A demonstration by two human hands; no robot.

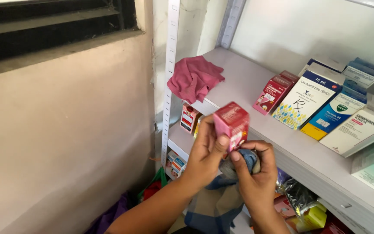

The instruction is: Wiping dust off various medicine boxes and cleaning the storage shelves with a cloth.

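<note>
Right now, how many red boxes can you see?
3 for sure: one red box in the left hand, two lying side by side on the shelf. Lower shelves may hide more.

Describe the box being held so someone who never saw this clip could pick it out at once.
Start at the white shelf that carries a row of medicine cartons; in front of its edge two hands meet. The left hand holds a small red-pink box upright, while the right hand presses a blue-grey cloth against it. It alone is off the shelf.
</note>
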